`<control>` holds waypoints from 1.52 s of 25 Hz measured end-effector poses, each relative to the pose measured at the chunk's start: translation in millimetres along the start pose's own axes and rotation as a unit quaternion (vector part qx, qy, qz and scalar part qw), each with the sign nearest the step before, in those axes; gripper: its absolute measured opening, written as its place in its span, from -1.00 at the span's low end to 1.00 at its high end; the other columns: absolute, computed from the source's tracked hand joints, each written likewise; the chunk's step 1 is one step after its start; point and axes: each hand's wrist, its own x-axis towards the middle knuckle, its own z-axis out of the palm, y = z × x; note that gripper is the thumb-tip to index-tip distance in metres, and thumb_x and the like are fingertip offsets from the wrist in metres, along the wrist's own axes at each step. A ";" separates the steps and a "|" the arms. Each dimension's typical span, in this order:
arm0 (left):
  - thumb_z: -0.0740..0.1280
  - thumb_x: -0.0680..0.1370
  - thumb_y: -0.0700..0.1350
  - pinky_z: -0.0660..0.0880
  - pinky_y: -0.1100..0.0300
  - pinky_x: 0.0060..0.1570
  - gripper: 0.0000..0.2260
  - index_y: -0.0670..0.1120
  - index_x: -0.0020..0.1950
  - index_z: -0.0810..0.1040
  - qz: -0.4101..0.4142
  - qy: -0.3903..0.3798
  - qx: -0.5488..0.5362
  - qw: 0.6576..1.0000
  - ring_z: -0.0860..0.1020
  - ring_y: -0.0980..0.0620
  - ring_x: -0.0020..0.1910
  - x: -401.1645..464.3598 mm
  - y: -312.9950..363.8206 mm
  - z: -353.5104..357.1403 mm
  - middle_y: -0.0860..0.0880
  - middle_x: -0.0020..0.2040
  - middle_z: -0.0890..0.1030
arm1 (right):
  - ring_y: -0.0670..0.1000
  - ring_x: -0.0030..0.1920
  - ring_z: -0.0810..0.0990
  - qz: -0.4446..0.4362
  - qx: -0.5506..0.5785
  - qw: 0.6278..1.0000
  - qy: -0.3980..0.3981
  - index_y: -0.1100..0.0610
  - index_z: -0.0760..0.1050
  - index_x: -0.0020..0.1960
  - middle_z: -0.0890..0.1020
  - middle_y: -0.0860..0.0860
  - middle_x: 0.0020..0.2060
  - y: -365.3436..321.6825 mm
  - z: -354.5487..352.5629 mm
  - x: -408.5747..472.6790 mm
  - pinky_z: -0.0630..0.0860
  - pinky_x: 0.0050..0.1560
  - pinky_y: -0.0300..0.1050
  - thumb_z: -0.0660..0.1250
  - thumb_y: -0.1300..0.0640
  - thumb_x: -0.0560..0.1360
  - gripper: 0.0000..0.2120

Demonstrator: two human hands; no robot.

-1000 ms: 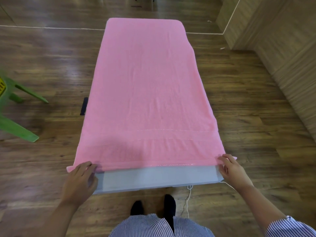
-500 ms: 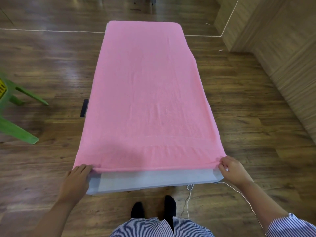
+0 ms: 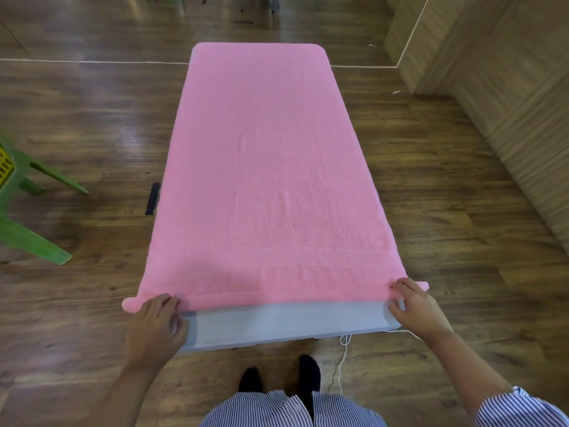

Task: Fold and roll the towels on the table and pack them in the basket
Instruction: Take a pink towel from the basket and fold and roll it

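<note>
Towel (image 3: 264,167) runs lengthwise straight away from me down the table (image 3: 286,325), its near edge crosswise under both hands, my left hand (image 3: 155,326) and right hand (image 3: 414,306) each pinching a near corner, so I'd judge the fold goes far.

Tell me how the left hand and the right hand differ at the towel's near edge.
The left hand sits at the near left corner of the pink towel, the right hand at the near right corner. The left hand lies lower in the view, reaching further over the bare table strip; the right sits higher. The left forearm is bare; a striped sleeve shows on the right. Both have fingertips on the towel's near edge.
</note>
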 end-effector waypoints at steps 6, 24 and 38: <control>0.08 0.36 -0.18 0.48 -0.09 -0.14 -0.59 -0.17 0.07 0.60 -0.023 -0.047 0.012 0.999 0.51 -0.13 0.01 0.2 -8.1 -1.4 -0.13 -0.01 0.62 | 0.12 -0.21 0.53 0.010 -0.003 1.000 -0.003 0.17 0.60 -0.01 0.60 0.00 -0.09 -1.0 0.3 4.1 0.45 -0.25 -0.07 0.32 0.32 0.42 -0.82; 0.16 0.41 -0.09 0.47 -0.02 -0.15 -0.68 -0.18 0.00 0.61 0.056 -0.021 0.017 0.998 0.55 -0.13 -0.02 16.9 12.4 -4.9 -0.11 -0.01 0.60 | 0.14 -0.14 0.59 -0.099 -0.076 0.990 0.061 0.21 0.61 -0.07 0.61 0.06 -0.16 -7.5 1.0 5.2 0.55 -0.25 -0.06 0.51 0.43 0.10 -0.58; 0.06 0.35 -0.27 0.33 -0.06 -0.09 -0.60 -0.15 0.02 0.61 0.056 -0.006 0.090 0.994 0.56 -0.16 -0.05 10.7 7.5 -11.1 -0.13 -0.03 0.62 | 0.19 -0.27 0.57 -0.097 -0.130 0.982 0.099 0.23 0.58 -0.16 0.58 0.10 -0.27 -17.8 -1.9 22.6 0.51 -0.34 0.01 0.43 0.40 0.17 -0.74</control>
